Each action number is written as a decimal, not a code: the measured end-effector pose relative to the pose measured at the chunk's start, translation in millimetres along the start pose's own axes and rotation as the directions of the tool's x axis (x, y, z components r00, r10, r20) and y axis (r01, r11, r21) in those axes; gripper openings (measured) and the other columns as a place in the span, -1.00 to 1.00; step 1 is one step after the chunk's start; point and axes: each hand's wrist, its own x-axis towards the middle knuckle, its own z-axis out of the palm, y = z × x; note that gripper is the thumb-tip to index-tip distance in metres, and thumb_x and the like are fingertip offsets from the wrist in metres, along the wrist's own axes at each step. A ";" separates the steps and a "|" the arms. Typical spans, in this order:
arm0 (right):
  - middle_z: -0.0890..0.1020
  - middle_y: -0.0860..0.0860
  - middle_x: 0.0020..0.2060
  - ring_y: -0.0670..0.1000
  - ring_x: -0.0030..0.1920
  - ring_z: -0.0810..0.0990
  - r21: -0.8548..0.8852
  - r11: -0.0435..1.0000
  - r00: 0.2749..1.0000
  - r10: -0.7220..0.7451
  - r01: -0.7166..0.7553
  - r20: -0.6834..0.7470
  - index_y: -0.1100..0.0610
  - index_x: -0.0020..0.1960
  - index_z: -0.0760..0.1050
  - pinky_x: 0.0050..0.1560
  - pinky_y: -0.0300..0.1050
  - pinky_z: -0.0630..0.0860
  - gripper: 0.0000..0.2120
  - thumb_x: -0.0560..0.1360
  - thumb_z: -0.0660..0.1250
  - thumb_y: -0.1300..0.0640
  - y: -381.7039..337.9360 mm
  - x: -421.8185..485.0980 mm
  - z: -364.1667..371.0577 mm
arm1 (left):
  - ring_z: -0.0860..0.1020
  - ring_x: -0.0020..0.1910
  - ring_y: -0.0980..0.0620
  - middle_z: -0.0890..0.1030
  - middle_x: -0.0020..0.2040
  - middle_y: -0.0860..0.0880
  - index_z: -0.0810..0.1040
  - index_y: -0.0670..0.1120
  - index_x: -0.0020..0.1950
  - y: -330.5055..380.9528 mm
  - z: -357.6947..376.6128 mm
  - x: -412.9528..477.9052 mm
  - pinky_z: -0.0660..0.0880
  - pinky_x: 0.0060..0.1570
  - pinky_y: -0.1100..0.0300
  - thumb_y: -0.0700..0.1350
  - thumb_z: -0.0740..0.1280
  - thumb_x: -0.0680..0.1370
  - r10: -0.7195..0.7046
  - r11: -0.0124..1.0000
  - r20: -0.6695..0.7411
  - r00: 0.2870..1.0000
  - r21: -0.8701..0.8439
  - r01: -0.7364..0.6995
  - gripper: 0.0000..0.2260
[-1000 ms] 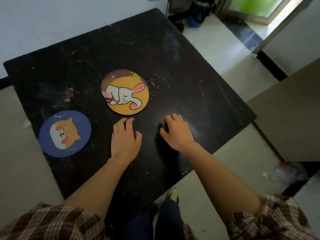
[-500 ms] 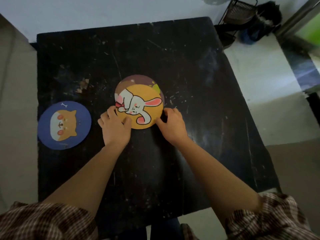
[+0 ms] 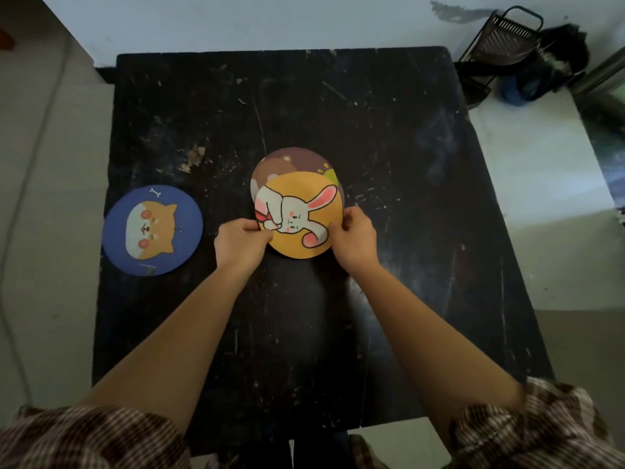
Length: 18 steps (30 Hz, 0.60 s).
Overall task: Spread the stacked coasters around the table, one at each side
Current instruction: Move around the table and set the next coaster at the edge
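A yellow coaster with a white rabbit (image 3: pixel 306 204) is held at the middle of the black table (image 3: pixel 389 137), its near edge raised. My left hand (image 3: pixel 240 243) pinches its left rim and my right hand (image 3: pixel 355 240) pinches its right rim. Beneath it lies a brown coaster with a bear (image 3: pixel 287 162), and a sliver of a green one (image 3: pixel 329 174) shows at the right. A blue coaster with a dog (image 3: pixel 153 231) lies flat at the table's left edge, apart from both hands.
A black wire rack (image 3: pixel 500 45) and dark bags (image 3: pixel 548 72) stand on the floor beyond the table's far right corner. A white wall runs along the far edge. Pale floor surrounds the table's left and right sides.
Both hands went from resting on the table to the stack's near edge and now pinch the rabbit coaster at both sides. It has slid toward me, uncovering more of the brown coaster.
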 end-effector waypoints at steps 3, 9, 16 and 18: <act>0.62 0.14 -0.11 0.16 -0.07 0.60 0.037 0.999 0.999 -0.021 0.020 0.026 0.15 -0.04 0.47 -0.10 0.14 0.58 -0.90 0.49 0.21 0.28 7.8 -3.3 -13.2 | 0.61 -0.17 0.07 0.66 -0.15 -0.01 0.61 0.01 -0.15 -17.8 -4.0 -8.1 0.56 -0.12 0.12 -0.06 0.43 0.41 -0.045 0.999 0.122 0.992 -0.024 0.048 -0.94; 0.61 0.06 -0.30 -0.12 -0.36 0.56 -0.004 1.000 0.970 -0.002 0.003 0.245 0.21 -0.04 0.55 -0.38 -0.23 0.50 -0.87 0.51 0.25 0.35 33.9 -16.3 -58.9 | 0.62 -0.13 0.11 0.65 -0.09 0.07 0.60 0.00 0.10 -41.8 -4.7 -33.0 0.53 -0.15 0.17 0.02 0.37 0.44 -0.007 1.000 0.152 0.988 -0.009 0.008 -0.74; 0.64 -0.01 -0.28 -0.10 -0.30 0.60 -0.212 0.977 0.840 0.096 0.023 0.534 0.03 -0.12 0.56 -0.36 -0.26 0.49 -0.84 0.51 0.29 0.26 41.6 -29.5 -89.8 | 0.56 -0.09 0.14 0.61 -0.08 0.08 0.58 -0.03 0.19 -50.4 10.1 -74.9 0.46 -0.09 0.24 0.02 0.35 0.49 0.221 0.940 0.363 0.905 0.169 -0.297 -0.69; 0.64 -0.01 -0.27 -0.09 -0.31 0.61 -0.267 0.962 0.808 0.114 0.055 0.579 0.02 -0.11 0.56 -0.36 -0.25 0.51 -0.85 0.50 0.31 0.25 41.1 -31.8 -90.7 | 0.59 -0.13 0.12 0.65 -0.11 0.06 0.62 -0.06 0.10 -52.1 14.4 -83.8 0.53 -0.11 0.17 0.01 0.36 0.50 0.238 0.921 0.417 0.877 0.188 -0.340 -0.76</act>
